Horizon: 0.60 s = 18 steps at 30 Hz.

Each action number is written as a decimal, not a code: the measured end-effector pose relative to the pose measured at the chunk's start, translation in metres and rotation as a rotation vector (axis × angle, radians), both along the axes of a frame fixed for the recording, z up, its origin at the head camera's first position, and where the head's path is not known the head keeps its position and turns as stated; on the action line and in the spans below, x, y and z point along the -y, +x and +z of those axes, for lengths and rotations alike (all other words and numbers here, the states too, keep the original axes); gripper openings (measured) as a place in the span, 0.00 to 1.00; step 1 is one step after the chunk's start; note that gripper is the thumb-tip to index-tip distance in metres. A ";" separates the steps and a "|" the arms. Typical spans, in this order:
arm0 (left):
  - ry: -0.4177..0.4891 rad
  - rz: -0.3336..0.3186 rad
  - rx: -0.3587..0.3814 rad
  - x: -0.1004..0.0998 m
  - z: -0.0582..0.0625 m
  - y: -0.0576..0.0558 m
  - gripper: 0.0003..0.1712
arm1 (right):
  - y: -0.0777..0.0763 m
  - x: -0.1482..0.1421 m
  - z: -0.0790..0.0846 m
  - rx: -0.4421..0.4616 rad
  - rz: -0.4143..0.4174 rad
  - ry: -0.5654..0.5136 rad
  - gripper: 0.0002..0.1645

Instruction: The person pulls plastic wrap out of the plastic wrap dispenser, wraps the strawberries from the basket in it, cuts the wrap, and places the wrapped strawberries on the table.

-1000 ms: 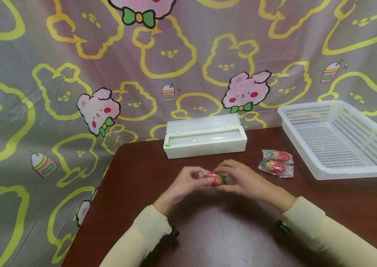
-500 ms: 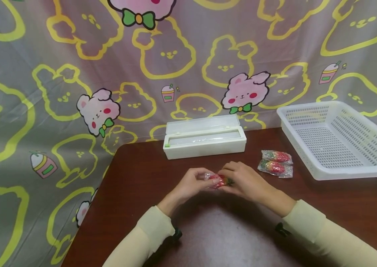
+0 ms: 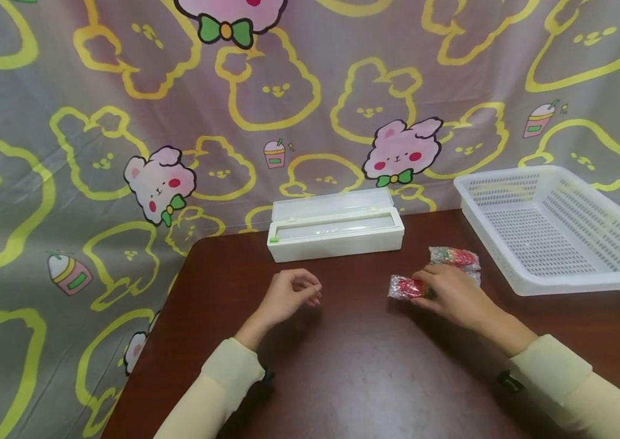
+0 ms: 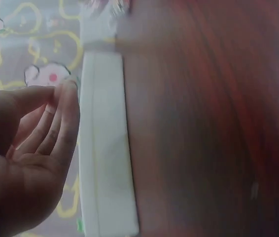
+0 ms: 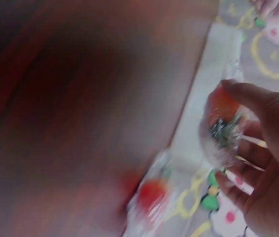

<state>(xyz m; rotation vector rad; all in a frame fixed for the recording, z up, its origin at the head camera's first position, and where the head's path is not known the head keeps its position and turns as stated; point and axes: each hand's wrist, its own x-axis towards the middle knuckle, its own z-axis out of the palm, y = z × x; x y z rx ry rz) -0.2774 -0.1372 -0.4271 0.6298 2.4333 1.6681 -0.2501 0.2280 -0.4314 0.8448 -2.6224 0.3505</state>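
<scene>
My right hand (image 3: pixel 459 297) pinches a strawberry wrapped in cling film (image 3: pixel 407 288) between thumb and fingers, above the table. In the right wrist view, green leaves and red flesh show through the crinkled film of this strawberry (image 5: pixel 224 111). Two more wrapped strawberries lie just beyond that hand; the farther one (image 3: pixel 455 256) shows well, while the nearer is mostly hidden behind the hand. My left hand (image 3: pixel 290 294) hovers over the table's middle, fingers loosely bent, thumb near the fingertips, holding nothing.
A white cling film dispenser (image 3: pixel 337 245) stands at the back of the table, its clear lid (image 3: pixel 331 205) raised. To the right sits a white slotted plastic basket (image 3: pixel 589 281). A patterned curtain (image 3: pixel 310 79) hangs behind the dark brown table (image 3: pixel 364 378).
Both hands held the wrapped strawberry before. The left has let go and drawn back left; the right has carried it rightward toward the other two.
</scene>
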 end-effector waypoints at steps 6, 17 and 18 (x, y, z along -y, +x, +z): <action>-0.162 0.088 -0.103 0.021 -0.004 -0.010 0.04 | 0.002 -0.037 -0.015 -0.103 -0.089 0.079 0.23; -0.426 0.186 -0.372 0.031 0.001 -0.025 0.04 | -0.008 -0.025 0.004 -0.045 -0.162 0.122 0.23; -0.478 0.213 -0.437 0.030 0.004 -0.026 0.05 | -0.011 -0.017 0.010 -0.060 -0.164 0.110 0.24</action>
